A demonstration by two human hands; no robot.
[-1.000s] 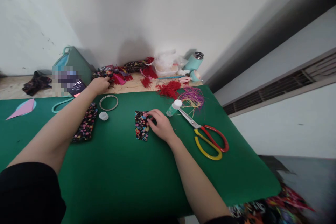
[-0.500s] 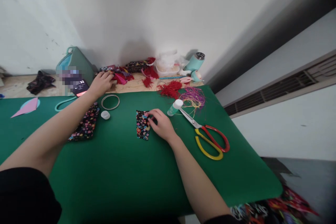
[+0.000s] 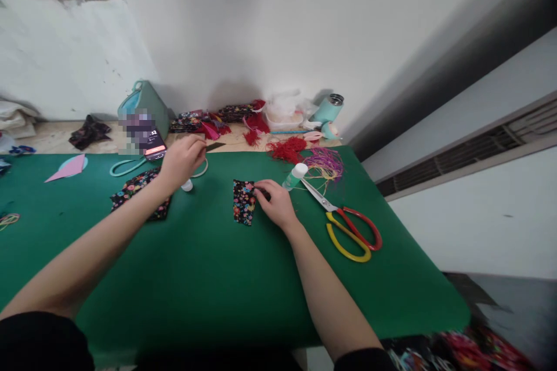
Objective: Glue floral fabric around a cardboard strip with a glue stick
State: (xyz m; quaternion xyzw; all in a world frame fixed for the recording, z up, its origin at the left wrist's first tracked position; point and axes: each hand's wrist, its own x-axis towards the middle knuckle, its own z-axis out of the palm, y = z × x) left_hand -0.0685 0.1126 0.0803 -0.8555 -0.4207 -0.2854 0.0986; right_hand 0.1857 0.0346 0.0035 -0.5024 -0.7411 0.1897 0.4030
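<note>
My right hand (image 3: 275, 204) presses its curled fingers on the right edge of a small black floral fabric piece (image 3: 243, 202) lying on the green mat (image 3: 209, 266). My left hand (image 3: 181, 157) is raised above the mat, its fingers pinched on a thin dark strip (image 3: 214, 146) that sticks out to the right. Under that hand lie a metal ring (image 3: 201, 169) and a small white cap (image 3: 187, 185). A longer floral fabric piece (image 3: 134, 190) lies below my left forearm.
A glue bottle (image 3: 294, 176), red and yellow scissors (image 3: 348, 228), and red and purple threads (image 3: 304, 155) lie right of my right hand. A phone (image 3: 153, 142), a teal bag (image 3: 143, 105), tassels, fabric scraps and a teal flask (image 3: 327, 108) stand along the wall.
My left hand has drawn back from the tassel pile by the wall, now pinching a thin dark strip over the ring. My right hand has stayed on the floral piece.
</note>
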